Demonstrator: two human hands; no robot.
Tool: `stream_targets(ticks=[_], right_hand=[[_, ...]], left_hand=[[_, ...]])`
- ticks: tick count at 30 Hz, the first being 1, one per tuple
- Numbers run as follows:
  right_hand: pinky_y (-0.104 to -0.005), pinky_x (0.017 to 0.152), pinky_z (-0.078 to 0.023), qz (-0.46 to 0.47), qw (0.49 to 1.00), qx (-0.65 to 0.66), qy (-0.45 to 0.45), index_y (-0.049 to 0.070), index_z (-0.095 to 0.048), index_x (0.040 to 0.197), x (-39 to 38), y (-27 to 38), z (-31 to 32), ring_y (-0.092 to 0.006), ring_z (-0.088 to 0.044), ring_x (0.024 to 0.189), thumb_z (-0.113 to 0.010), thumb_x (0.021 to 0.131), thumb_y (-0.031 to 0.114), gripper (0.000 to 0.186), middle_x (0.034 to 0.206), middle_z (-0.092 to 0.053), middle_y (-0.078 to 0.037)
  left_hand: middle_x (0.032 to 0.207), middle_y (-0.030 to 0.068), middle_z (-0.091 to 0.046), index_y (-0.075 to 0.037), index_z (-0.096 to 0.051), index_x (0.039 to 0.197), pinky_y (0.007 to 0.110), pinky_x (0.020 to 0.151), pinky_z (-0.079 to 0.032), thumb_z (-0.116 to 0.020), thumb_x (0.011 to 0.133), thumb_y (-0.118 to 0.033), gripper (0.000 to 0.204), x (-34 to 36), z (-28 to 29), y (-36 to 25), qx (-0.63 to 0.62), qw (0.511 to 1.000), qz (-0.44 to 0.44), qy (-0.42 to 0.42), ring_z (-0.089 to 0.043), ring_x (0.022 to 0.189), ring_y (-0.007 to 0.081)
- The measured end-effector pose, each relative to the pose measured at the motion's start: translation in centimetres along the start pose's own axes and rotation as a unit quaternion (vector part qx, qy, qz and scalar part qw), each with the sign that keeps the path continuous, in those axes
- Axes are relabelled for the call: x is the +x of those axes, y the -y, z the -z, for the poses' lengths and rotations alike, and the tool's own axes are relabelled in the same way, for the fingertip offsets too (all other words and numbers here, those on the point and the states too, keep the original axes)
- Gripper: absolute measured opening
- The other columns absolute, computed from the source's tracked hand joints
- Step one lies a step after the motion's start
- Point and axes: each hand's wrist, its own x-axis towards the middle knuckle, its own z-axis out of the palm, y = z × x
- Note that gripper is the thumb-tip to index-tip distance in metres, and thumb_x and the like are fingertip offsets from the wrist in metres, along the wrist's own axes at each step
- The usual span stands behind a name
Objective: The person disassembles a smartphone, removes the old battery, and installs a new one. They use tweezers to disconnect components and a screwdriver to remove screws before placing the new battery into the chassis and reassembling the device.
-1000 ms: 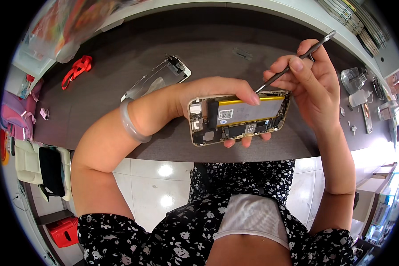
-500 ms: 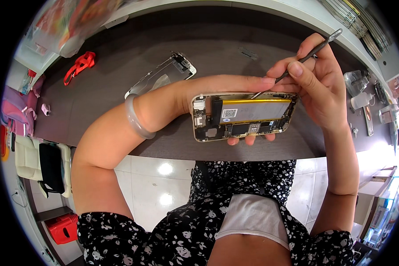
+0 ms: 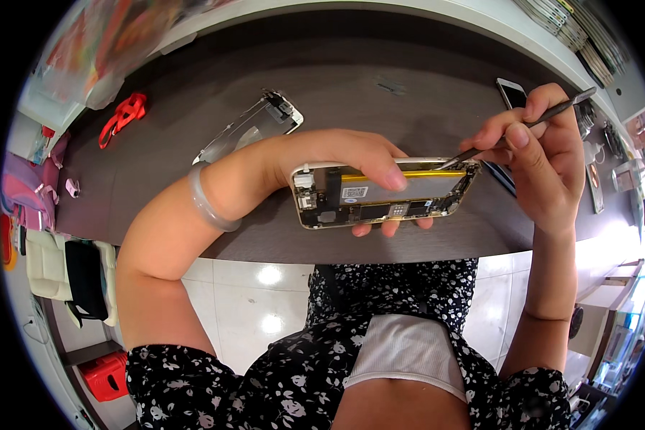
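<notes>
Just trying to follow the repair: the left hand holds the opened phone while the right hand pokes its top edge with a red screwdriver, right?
Not quite. In the head view the left hand does hold the opened phone, but the right hand works its top edge with a thin grey metal tool, not a red screwdriver.

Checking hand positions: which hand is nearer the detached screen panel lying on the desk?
Left. The left hand holds the opened phone just right of the screen panel; the right hand is farther right, holding a metal tool.
</notes>
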Motion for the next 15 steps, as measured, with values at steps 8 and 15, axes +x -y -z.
stream_targets(ticks=[8,15], right_hand=[[-0.0311,0.076,-0.057,-0.013,1.000,-0.006,-0.012,0.006,-0.033,0.107,-0.9,0.1,1.0,-0.0289,-0.067,0.089,-0.046,0.096,0.006,0.017,0.091,-0.062,-0.016],[-0.0313,0.076,-0.058,0.044,0.998,0.027,-0.019,0.003,-0.033,0.111,-1.5,-0.2,2.8,-0.0283,-0.067,0.088,-0.046,0.096,0.005,0.021,0.092,-0.063,-0.020]], left_hand=[[0.113,0.0221,-0.061,0.012,-0.051,0.123,0.026,0.057,-0.053,-0.064,0.070,-0.041,0.076,0.3,-0.1,0.0,-0.013,1.000,0.022,-0.005,-0.062,0.080,0.0180],[0.119,0.0223,-0.058,0.012,-0.050,0.125,0.027,0.059,-0.055,-0.071,0.069,-0.030,0.074,0.4,0.4,0.4,-0.042,0.999,0.032,0.009,-0.063,0.084,0.0188]])
